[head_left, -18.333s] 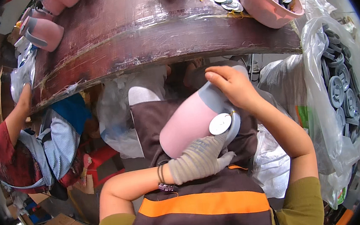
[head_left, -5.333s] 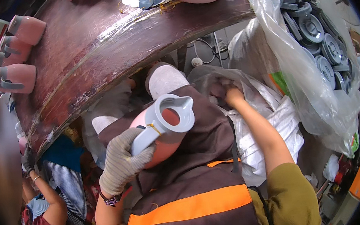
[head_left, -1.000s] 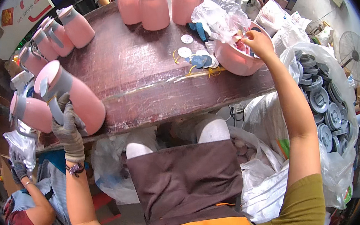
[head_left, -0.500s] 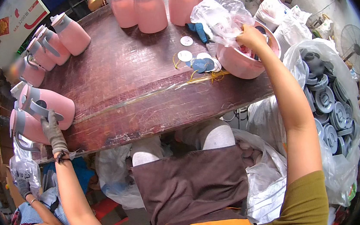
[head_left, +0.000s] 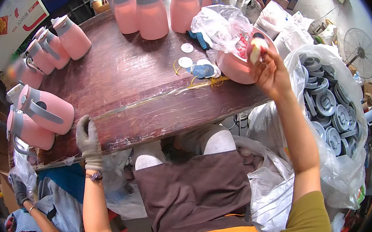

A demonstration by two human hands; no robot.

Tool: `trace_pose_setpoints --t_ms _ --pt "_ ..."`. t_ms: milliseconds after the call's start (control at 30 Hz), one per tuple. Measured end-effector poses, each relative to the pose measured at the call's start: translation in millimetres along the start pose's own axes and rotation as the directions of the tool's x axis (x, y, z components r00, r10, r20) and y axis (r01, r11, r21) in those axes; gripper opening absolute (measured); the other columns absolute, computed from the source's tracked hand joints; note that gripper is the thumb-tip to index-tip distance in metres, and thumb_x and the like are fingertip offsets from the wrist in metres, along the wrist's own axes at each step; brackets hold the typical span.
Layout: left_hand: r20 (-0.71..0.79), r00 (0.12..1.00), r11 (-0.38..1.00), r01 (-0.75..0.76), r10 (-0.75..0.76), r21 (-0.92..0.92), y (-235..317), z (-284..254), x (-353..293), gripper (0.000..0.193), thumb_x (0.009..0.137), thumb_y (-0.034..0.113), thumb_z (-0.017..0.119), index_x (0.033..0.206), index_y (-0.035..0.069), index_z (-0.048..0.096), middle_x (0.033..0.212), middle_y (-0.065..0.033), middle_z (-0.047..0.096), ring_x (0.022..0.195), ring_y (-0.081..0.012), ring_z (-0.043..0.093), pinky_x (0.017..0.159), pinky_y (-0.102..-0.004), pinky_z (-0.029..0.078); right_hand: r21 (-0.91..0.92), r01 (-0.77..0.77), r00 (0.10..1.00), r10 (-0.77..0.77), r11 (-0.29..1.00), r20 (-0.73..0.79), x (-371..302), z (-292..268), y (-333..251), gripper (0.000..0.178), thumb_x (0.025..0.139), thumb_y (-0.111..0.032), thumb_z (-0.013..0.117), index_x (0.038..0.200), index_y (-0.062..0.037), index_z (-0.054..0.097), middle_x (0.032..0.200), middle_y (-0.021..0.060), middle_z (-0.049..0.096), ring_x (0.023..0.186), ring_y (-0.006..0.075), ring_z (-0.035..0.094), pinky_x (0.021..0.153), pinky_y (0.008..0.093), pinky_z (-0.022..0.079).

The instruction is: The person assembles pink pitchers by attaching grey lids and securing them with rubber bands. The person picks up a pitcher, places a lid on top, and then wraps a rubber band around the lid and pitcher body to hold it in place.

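Observation:
My left hand (head_left: 89, 141), in a grey glove, is over the table's front edge with nothing in it; its fingers are loosely bent, the thumb a little apart. To its left, two pink jugs with grey handles (head_left: 51, 110) lean at the table corner. My bare right hand (head_left: 270, 74) pinches a small pale yellow and red piece (head_left: 258, 50), whose kind I cannot make out. That hand is in front of a pink tub (head_left: 234, 66) with clear plastic bags (head_left: 224, 25) bunched in it. Beside the tub are round white and blue tags (head_left: 201, 69) with yellow strings.
Several pink jugs (head_left: 152, 18) stand at the back of the wooden table (head_left: 124, 77), others (head_left: 73, 37) at the far left. A large clear bag of grey lids (head_left: 328, 102) is at the right, near a fan (head_left: 360, 52). At lower left another person's gloved hand (head_left: 19, 188) touches plastic.
My left hand has let go of the jug handle and moved right. My right hand has come out of the tub, lifting the small pale and red piece.

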State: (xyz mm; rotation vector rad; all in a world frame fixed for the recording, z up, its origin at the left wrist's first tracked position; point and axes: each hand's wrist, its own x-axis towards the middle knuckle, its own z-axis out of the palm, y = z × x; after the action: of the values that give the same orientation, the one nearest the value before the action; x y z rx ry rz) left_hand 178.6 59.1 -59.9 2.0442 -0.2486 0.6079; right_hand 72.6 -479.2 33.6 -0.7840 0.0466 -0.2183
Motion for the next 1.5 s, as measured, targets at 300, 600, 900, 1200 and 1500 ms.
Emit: trace_pose_setpoints --t_ms 300,600,900,1200,1500 --pt "0.120 0.992 0.970 -0.065 0.038 0.232 -12.0 61.7 -5.4 0.019 0.087 0.015 0.063 0.103 0.006 0.066 0.099 -0.0147 0.066 0.092 -0.0283 0.064 0.084 -0.0363 0.050 -0.129 -0.531 0.739 0.532 0.838 0.414 -120.3 146.4 48.2 0.050 0.080 -0.012 0.075 0.122 0.0009 0.051 0.109 0.0110 0.065 0.103 0.0195 0.062 0.092 0.0359 0.049" --pt "0.126 0.989 0.978 0.045 -0.071 0.202 1.5 55.5 -6.8 0.020 0.087 0.012 0.061 0.103 0.002 0.066 0.101 -0.0158 0.066 0.095 -0.0279 0.063 0.088 -0.0360 0.048 -0.269 -0.810 0.289 0.754 0.521 0.590 -152.2 212.8 37.4 0.058 0.074 -0.015 0.080 0.121 0.0024 0.052 0.111 0.0124 0.062 0.102 0.0175 0.059 0.090 0.0317 0.045" --pt "0.136 0.991 0.968 -0.055 0.022 0.244 -9.3 57.1 -6.7 0.021 0.084 0.011 0.060 0.103 0.003 0.066 0.100 -0.0152 0.066 0.095 -0.0297 0.062 0.088 -0.0380 0.048 -0.395 -0.556 0.402 0.653 0.731 0.642 -148.1 207.9 17.2 0.053 0.075 -0.014 0.081 0.117 0.0028 0.054 0.104 0.0100 0.062 0.087 0.0139 0.062 0.072 0.0266 0.049" --pt "0.156 0.988 0.969 -0.052 0.014 0.240 -2.5 65.2 -6.5 0.021 0.085 0.009 0.060 0.103 0.002 0.066 0.099 -0.0146 0.066 0.094 -0.0278 0.063 0.088 -0.0370 0.048 -0.445 -0.570 0.410 0.709 0.690 0.574 -149.6 198.9 2.0 0.044 0.076 -0.013 0.077 0.112 0.0026 0.058 0.100 0.0089 0.062 0.078 0.0114 0.059 0.065 0.0239 0.047" --pt "0.158 0.986 0.946 -0.102 0.055 0.308 -8.7 57.7 -9.3 0.019 0.085 0.011 0.061 0.102 0.004 0.066 0.100 -0.0147 0.066 0.096 -0.0304 0.062 0.088 -0.0386 0.048 -0.550 -0.147 0.921 0.317 0.822 0.228 -95.9 158.5 -11.9 0.038 0.082 -0.016 0.071 0.114 -0.0032 0.056 0.099 0.0079 0.065 0.087 0.0145 0.065 0.073 0.0262 0.051"
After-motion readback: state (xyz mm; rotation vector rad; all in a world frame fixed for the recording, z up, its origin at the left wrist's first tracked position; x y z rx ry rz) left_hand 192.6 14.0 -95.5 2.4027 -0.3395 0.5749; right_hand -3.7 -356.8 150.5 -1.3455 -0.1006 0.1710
